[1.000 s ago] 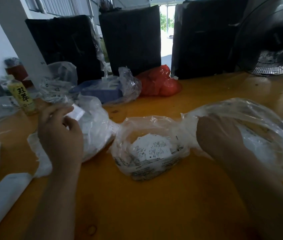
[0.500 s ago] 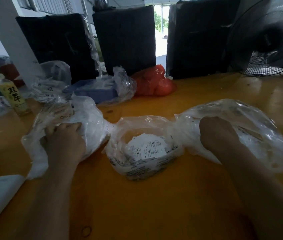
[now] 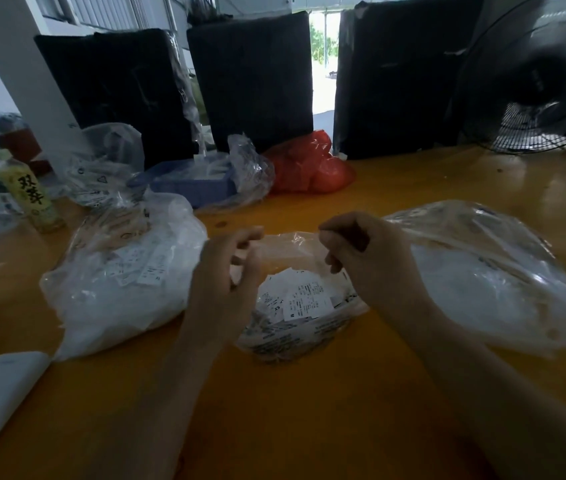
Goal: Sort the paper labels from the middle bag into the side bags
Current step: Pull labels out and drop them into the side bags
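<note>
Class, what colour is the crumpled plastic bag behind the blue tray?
Red: crumpled plastic bag, clearest in the head view.

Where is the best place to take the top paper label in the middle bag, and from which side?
Pinch the free upper edge of the top label, coming straight down through the open mouth of the middle bag. It lies flat on the pile, and the plastic walls probably block any sideways approach.

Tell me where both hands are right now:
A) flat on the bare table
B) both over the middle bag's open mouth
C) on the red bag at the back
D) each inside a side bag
B: the left hand and right hand sit together above the middle bag, fingers curled at its plastic rim, with the paper labels showing between them.
</note>
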`<action>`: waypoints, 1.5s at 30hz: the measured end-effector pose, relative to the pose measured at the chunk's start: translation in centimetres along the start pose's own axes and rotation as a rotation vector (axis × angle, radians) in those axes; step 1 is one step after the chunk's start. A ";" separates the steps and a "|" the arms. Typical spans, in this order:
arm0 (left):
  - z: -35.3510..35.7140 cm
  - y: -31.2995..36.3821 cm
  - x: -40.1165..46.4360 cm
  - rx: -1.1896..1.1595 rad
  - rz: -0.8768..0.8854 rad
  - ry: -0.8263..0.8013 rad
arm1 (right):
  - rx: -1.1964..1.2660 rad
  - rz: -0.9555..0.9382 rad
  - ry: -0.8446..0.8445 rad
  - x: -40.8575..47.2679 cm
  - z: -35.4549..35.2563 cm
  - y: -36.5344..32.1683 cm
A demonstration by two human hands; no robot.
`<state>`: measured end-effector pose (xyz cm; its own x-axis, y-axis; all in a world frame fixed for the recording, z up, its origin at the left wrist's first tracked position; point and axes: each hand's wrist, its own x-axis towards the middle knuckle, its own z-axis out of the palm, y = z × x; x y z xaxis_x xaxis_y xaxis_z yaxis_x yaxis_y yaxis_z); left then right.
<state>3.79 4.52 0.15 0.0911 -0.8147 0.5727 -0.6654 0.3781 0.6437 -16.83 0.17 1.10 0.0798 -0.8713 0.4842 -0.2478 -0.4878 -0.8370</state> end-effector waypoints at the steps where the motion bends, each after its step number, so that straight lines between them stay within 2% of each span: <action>1: 0.6 0.2 -0.2 -0.068 -0.070 -0.115 | 0.114 0.053 -0.022 -0.2 0.3 0.0; 4: 2.2 0.3 -0.8 -0.221 -0.151 -0.291 | 0.301 0.129 -0.052 -0.4 0.8 0.3; 10: 3.1 0.2 -1.1 -0.282 -0.190 -0.264 | 0.366 0.194 -0.056 -0.4 1.3 0.9; 15: 2.9 0.4 -1.3 -0.342 -0.194 -0.326 | 0.167 0.082 -0.039 -0.7 1.9 1.1; 17: 3.1 0.3 -1.4 -0.294 -0.164 -0.339 | 0.101 0.083 -0.042 -0.7 2.2 1.3; 20: 3.4 -0.3 -1.3 -0.155 -0.106 -0.253 | 0.047 0.097 -0.066 -0.7 2.3 1.5; 22: 3.4 -0.7 -1.1 -0.158 -0.133 -0.178 | 0.038 0.108 -0.073 -0.6 2.2 1.7; 28: 3.1 -1.0 -0.8 -0.394 -0.319 -0.061 | -0.019 0.154 -0.144 -0.4 1.9 2.0; 34: 3.2 -1.1 -0.6 -0.545 -0.425 -0.045 | -0.049 0.149 -0.137 -0.5 2.3 1.8; 40: 2.9 -1.4 -0.5 -0.770 -0.500 -0.070 | 0.033 0.143 -0.099 -0.7 2.3 1.6; 45: 2.6 -1.2 0.1 -1.017 -0.564 -0.008 | -0.126 0.119 -0.320 -1.0 2.5 1.8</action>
<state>2.68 2.89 -1.88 0.1775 -0.9814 0.0736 0.3702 0.1358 0.9190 -14.93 0.05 -1.56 0.3365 -0.9038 0.2645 -0.3893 -0.3893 -0.8348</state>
